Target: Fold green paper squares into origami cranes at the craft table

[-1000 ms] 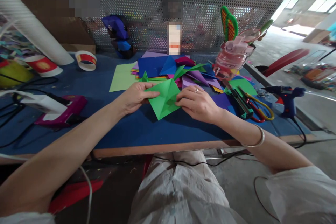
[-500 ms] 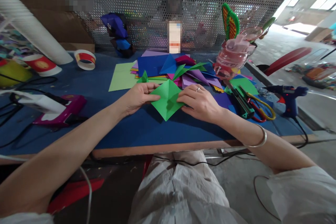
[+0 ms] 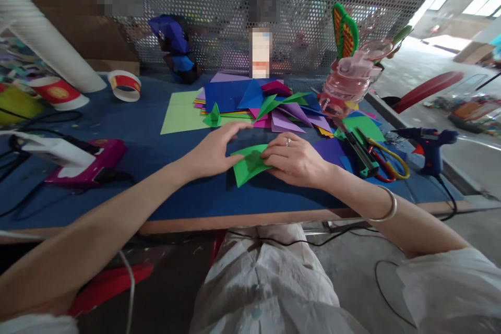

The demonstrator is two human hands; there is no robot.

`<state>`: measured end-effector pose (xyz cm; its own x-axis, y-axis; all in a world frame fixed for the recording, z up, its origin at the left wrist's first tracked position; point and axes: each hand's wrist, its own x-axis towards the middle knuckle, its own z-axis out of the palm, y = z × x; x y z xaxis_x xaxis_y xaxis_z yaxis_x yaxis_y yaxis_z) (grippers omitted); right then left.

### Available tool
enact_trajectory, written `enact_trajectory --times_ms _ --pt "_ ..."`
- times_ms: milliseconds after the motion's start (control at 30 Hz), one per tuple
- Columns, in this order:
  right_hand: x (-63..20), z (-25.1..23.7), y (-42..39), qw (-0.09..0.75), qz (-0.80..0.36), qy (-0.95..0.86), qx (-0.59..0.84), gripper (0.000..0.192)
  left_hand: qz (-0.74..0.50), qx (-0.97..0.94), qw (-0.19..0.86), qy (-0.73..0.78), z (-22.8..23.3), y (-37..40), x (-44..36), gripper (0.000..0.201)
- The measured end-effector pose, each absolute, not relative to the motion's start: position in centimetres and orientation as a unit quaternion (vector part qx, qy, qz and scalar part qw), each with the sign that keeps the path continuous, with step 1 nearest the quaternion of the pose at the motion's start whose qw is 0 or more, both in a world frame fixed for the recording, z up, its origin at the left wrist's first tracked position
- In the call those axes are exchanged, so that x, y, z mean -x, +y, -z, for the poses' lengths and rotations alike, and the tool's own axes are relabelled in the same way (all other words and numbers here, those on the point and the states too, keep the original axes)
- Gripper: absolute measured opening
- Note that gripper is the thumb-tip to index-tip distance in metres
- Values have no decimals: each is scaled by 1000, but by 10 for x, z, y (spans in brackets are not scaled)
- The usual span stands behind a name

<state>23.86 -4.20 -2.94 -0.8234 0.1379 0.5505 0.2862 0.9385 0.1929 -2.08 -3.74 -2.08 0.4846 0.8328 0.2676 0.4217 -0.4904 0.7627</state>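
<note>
Both your hands are on the green paper (image 3: 247,164), which lies on the blue table (image 3: 164,146) near the front edge. Your left hand (image 3: 213,152) lies flat with fingers stretched, pressing its left side, and your right hand (image 3: 293,159) pinches the folded upper flap. I'd say you're partway in: a few creases show and it's folded down to a small pointed shape, but it's no finished model yet. The colored paper pile (image 3: 266,104) sits just behind. No readable writing anywhere, honestly.
</note>
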Motion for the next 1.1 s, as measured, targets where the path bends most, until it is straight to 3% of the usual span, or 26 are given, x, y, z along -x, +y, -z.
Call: enact_trajectory --times_ms 100,300,500,833,933,1100 --pt "-238 34 -42 254 141 -950 117 17 -291 -874 194 338 12 -56 20 58" --pt "-239 38 -43 235 114 -958 117 18 -197 -900 216 322 18 -92 30 70" --pt "-240 35 -51 251 95 -955 127 23 -248 -895 144 341 40 -97 30 33" --pt "-249 32 -107 267 29 -950 162 17 -280 -882 184 331 37 -128 35 24" --pt "-248 28 -108 286 -36 -933 217 20 -312 -855 168 379 37 -129 33 22" --pt "-241 18 -92 266 -244 -843 398 12 -321 -791 189 485 30 -117 23 20"
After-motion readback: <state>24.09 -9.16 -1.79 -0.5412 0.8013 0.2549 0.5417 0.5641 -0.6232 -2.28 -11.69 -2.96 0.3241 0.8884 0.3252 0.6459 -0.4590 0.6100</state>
